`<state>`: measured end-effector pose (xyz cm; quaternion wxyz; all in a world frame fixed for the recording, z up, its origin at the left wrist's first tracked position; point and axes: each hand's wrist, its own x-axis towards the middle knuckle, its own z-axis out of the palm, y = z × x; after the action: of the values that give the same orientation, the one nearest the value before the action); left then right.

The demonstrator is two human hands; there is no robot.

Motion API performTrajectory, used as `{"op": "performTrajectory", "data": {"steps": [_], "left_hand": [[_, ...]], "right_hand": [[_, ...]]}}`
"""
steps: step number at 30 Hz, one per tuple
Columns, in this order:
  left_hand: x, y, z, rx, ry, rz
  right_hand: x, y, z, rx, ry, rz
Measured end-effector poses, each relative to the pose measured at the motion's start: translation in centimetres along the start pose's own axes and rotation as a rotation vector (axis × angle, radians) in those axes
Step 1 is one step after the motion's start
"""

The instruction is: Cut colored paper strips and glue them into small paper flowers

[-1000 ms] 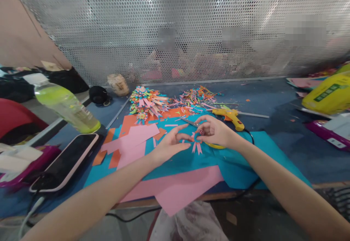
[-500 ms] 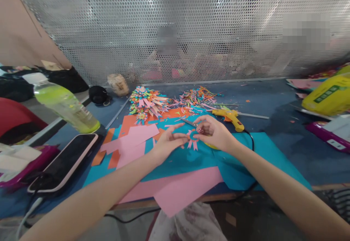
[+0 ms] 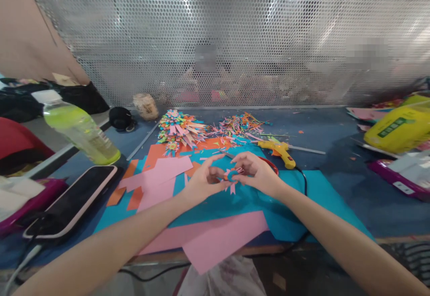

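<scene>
Between my hands, over the blue paper, is a small paper rosette (image 3: 230, 176) in orange, blue and pink, with pink forked tails hanging below. My left hand (image 3: 202, 180) pinches its left side between thumb and fingers. On the right side, my right hand (image 3: 258, 173) grips it by the fingertips, near a folded pink strip loop. Just behind the hands, the blades of a pair of scissors (image 3: 227, 154) show; the rest is hidden. Part of a red rounded rim (image 3: 271, 166) shows behind my right hand; I cannot tell what it is.
A yellow glue gun (image 3: 278, 151) with a black cable lies to the right. Behind are a pile of finished rosettes (image 3: 181, 128) and paper scraps (image 3: 243, 123). Pink paper (image 3: 225, 238) overhangs the front edge. At left are a bottle (image 3: 79, 128) and a phone (image 3: 72, 199).
My hands have come closer together around the rosette, and my left fingers have closed in on its left side. A red rim now shows behind my right hand. The view has shifted slightly.
</scene>
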<state>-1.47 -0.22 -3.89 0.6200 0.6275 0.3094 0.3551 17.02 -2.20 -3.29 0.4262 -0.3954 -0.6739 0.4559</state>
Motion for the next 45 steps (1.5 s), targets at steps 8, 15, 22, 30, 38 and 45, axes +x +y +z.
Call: {"op": "performTrajectory", "data": {"steps": [8, 15, 22, 30, 38, 45], "left_hand": [[-0.2, -0.1, -0.1, 0.151, 0.062, 0.031], [-0.1, 0.2, 0.0, 0.141, 0.065, 0.006], [0.2, -0.2, -0.2, 0.164, 0.104, 0.05], [0.2, 0.2, 0.2, 0.166, 0.118, 0.022], [0.2, -0.2, 0.0, 0.12, 0.091, 0.001], [0.1, -0.1, 0.2, 0.098, 0.096, -0.006]], "right_hand": [[-0.2, 0.7, -0.1, 0.003, -0.059, -0.023], [-0.3, 0.6, -0.1, -0.006, -0.086, -0.057], [-0.1, 1.0, -0.4, -0.087, -0.028, -0.05], [-0.2, 0.5, -0.6, -0.208, -0.073, -0.018], [-0.1, 0.9, -0.9, -0.156, -0.072, -0.015], [0.0, 1.2, -1.0, -0.259, -0.128, -0.038]]}}
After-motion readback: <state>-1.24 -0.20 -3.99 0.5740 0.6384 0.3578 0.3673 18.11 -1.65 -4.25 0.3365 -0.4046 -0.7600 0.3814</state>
